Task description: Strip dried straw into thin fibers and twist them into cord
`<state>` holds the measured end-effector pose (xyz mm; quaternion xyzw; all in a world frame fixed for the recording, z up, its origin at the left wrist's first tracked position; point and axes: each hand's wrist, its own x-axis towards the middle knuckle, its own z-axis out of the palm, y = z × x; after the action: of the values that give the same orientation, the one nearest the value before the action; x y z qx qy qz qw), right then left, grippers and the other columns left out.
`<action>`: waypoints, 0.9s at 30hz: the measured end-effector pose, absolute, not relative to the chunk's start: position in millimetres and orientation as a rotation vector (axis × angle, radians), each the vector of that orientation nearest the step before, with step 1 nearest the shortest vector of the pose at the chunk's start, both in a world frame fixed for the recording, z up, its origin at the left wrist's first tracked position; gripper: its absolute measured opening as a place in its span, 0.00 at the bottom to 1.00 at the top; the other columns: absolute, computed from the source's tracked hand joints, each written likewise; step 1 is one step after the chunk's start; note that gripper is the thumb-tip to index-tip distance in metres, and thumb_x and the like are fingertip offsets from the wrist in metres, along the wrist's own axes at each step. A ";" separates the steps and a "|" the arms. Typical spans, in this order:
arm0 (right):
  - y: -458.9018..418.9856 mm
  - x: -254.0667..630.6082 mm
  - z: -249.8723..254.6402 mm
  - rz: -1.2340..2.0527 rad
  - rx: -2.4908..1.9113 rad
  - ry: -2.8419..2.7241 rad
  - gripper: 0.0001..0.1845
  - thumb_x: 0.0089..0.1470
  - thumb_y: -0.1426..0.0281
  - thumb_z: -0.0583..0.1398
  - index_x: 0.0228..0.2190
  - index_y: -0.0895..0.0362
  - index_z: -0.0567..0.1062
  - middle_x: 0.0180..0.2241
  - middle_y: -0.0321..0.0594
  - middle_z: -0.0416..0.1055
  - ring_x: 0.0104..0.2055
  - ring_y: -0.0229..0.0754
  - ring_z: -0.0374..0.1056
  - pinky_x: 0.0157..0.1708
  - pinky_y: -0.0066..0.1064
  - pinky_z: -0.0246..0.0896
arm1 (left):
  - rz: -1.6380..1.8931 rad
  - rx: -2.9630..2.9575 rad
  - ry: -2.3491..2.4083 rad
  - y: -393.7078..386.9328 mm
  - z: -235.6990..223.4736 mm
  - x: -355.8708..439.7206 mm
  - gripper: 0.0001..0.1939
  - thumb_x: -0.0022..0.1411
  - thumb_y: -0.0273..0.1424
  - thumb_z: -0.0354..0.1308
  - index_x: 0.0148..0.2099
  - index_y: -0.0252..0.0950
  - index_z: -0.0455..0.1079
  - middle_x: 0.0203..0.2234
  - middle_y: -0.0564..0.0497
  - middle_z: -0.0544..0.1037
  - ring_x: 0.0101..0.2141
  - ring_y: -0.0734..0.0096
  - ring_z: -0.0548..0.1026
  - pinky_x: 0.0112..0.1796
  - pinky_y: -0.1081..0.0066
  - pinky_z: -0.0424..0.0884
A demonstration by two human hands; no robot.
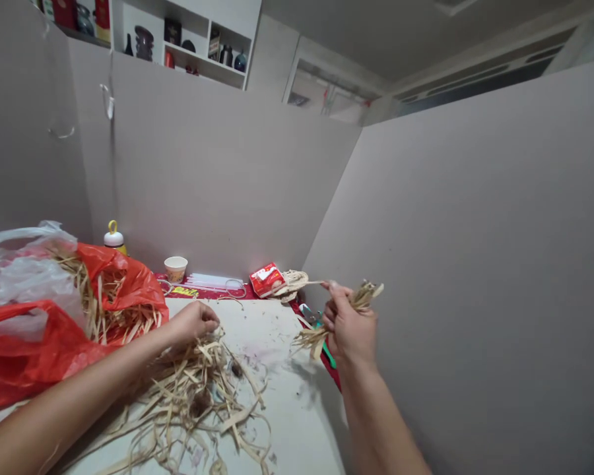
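My right hand (352, 326) is raised at the right edge of the white board and closed round a bundle of dry straw-like strips (366, 295). The bundle's ends stick out on both sides of the fist, and one thin strip points left from the fingertips. Over a loose pile of pale dry strips (202, 382) rests my left hand (195, 323), its fingers curled together. Whether something sits between those fingers is hidden. The pile spreads across the white board (297, 409) below the left forearm.
A red plastic bag (24, 346) of similar strips stands at left. Along the back are a bottle (113, 239), a paper cup (176, 269), white sticks (212, 282), a red packet (267, 280) and a coil of cord (294, 282). Scissors (311, 315) lie near my right hand. Grey panels enclose the table.
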<state>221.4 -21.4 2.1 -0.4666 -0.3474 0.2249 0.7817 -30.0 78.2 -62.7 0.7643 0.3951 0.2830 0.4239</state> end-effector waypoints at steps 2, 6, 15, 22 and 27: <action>-22.1 216.9 -3.2 0.310 -1.085 -0.839 0.16 0.45 0.56 0.64 0.28 0.57 0.75 0.14 0.29 0.53 0.16 0.32 0.48 0.15 0.25 0.45 | 0.927 1.937 0.998 68.7 -57.4 -26.5 0.14 0.51 0.41 0.60 0.26 0.34 0.75 0.25 0.48 0.78 0.26 0.70 0.70 0.25 0.75 0.60; -25.9 194.7 -19.3 -0.019 -1.127 -1.245 0.10 0.52 0.61 0.61 0.27 0.55 0.77 0.27 0.43 0.72 0.30 0.44 0.65 0.33 0.34 0.60 | 0.596 1.606 0.754 30.7 -34.3 -14.0 0.31 0.59 0.54 0.46 0.30 0.31 0.75 0.18 0.48 0.74 0.12 0.78 0.59 0.16 0.75 0.51; -33.9 155.5 -49.8 0.033 -0.887 -2.146 0.10 0.54 0.68 0.57 0.36 0.54 0.78 0.21 0.38 0.64 0.23 0.39 0.59 0.25 0.31 0.51 | 0.807 1.022 0.605 37.6 -27.5 -17.3 0.14 0.51 0.37 0.62 0.35 0.29 0.71 0.20 0.55 0.72 0.11 0.88 0.54 0.15 0.80 0.44; -23.0 148.3 -37.5 1.048 -1.088 -1.141 0.24 0.52 0.52 0.59 0.41 0.59 0.72 0.15 0.25 0.44 0.15 0.30 0.39 0.14 0.24 0.35 | 0.725 1.399 0.600 24.1 -28.7 -12.9 0.17 0.55 0.43 0.57 0.32 0.32 0.71 0.12 0.59 0.63 0.12 0.84 0.52 0.16 0.78 0.46; -22.3 138.2 -37.5 1.202 -0.961 -1.007 0.26 0.46 0.54 0.64 0.40 0.61 0.73 0.14 0.23 0.45 0.16 0.27 0.38 0.15 0.22 0.35 | 0.688 1.707 0.688 3.8 -35.1 -1.6 0.15 0.59 0.37 0.51 0.23 0.34 0.63 0.13 0.59 0.62 0.15 0.82 0.55 0.19 0.77 0.51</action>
<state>138.2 -22.3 -37.5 -0.4155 -0.4357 0.5197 0.6062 -1.6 3.8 -35.1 0.7225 0.2912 0.2914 0.5552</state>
